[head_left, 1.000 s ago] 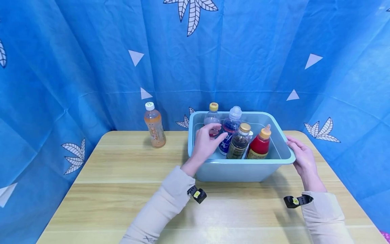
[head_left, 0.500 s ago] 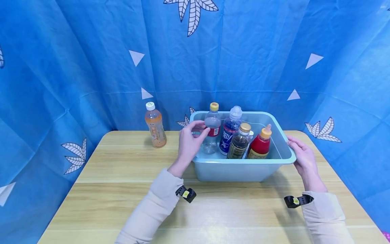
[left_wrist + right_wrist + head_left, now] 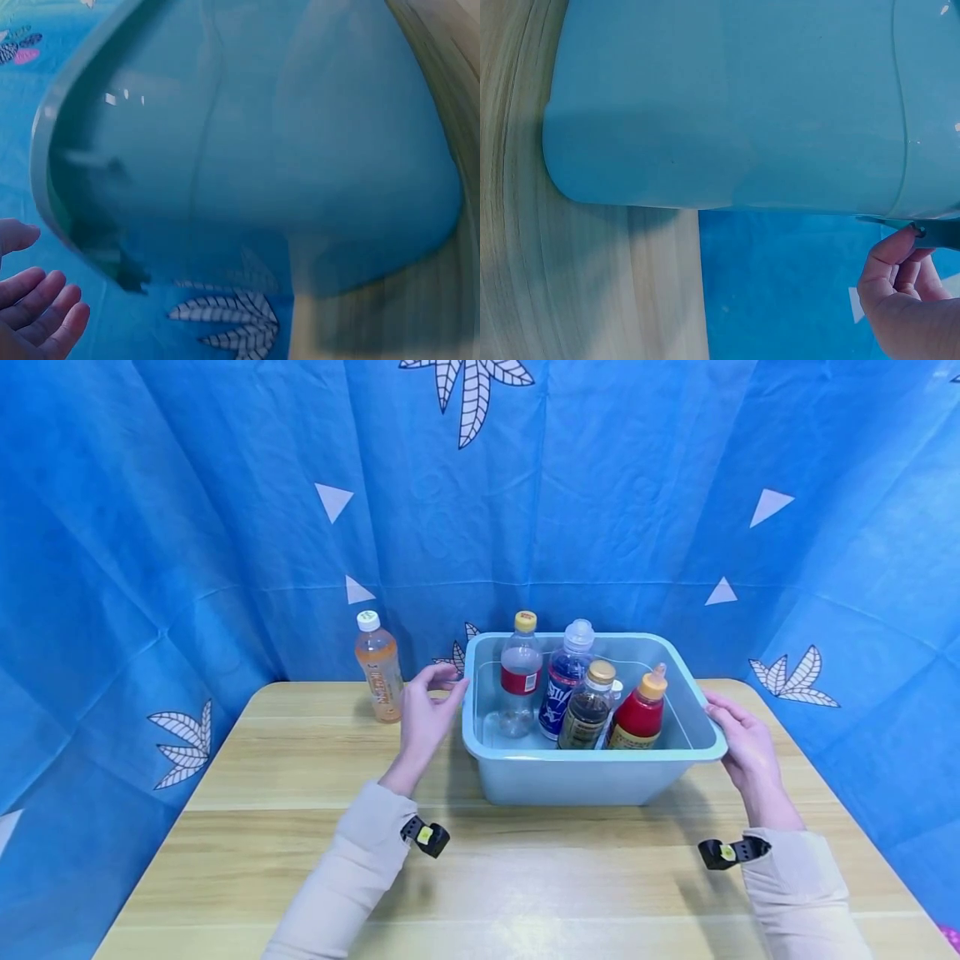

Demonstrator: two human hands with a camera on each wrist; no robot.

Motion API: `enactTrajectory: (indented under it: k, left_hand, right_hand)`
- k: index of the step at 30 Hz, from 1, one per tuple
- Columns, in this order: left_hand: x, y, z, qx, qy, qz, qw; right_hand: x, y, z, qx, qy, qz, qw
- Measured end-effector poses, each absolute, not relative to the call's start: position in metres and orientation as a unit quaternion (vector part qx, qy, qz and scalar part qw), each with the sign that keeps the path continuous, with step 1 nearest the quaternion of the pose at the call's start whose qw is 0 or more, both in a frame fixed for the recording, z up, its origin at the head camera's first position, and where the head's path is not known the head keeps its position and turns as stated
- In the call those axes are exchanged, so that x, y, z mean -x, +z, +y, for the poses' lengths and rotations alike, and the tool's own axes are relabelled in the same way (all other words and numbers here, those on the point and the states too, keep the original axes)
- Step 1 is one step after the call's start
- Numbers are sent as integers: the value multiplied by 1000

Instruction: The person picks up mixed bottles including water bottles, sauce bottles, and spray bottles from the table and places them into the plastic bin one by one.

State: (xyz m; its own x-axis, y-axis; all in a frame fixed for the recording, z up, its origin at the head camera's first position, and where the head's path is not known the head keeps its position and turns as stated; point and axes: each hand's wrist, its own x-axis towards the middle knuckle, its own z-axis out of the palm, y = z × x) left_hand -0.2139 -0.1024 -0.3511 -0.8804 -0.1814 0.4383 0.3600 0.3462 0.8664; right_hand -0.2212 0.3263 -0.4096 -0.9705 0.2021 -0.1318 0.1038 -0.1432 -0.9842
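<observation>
A light blue plastic bin [image 3: 570, 781] stands on the wooden table [image 3: 300, 777]. In it stand a clear bottle [image 3: 521, 681] with a red label and yellow cap, a blue-labelled bottle [image 3: 564, 681], a dark bottle [image 3: 588, 712] and a red sauce bottle [image 3: 637, 717]. My left hand [image 3: 433, 695] hovers with relaxed fingers and holds nothing, just outside the bin's left wall [image 3: 247, 150]. An orange drink bottle [image 3: 379, 668] stands just left of it. My right hand [image 3: 738, 739] grips the bin's right rim; the right wrist view shows the thumb and curled fingers [image 3: 900, 270] at the rim of the bin [image 3: 727, 97].
Blue patterned cloth [image 3: 187, 527] hangs close behind and on both sides of the table. Bare table top lies in front of the bin and to the left of the orange bottle.
My left hand has let go of the clear red-labelled bottle and drawn back leftward out of the bin. The bottle now stands upright in the bin's left side. The right hand has stayed put.
</observation>
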Motion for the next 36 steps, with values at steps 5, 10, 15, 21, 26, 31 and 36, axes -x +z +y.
enactTrajectory:
  k: [5, 10, 15, 21, 26, 31, 36]
  left_hand:
    - [216, -358, -117, 38, -562, -790, 243]
    - [220, -361, -131, 17, -547, -799, 247]
    - [224, -361, -145, 9, -527, -809, 261]
    - [228, -358, -160, -11, -498, -820, 282]
    - [235, -354, -169, -30, -491, -824, 283]
    - [241, -348, -174, -53, -492, -825, 272]
    - [250, -344, -180, -77, -487, -827, 269]
  right_hand:
    - [202, -387, 305, 102, 757, -645, 39]
    - [191, -371, 293, 104, 767, -633, 35]
    - [189, -367, 291, 107, 778, -618, 31]
    - [189, -367, 290, 106, 777, -619, 32]
    - [188, -365, 289, 103, 779, -617, 30]
    - [210, -394, 313, 114, 765, -633, 28]
    - [239, -436, 348, 116, 753, -647, 27]
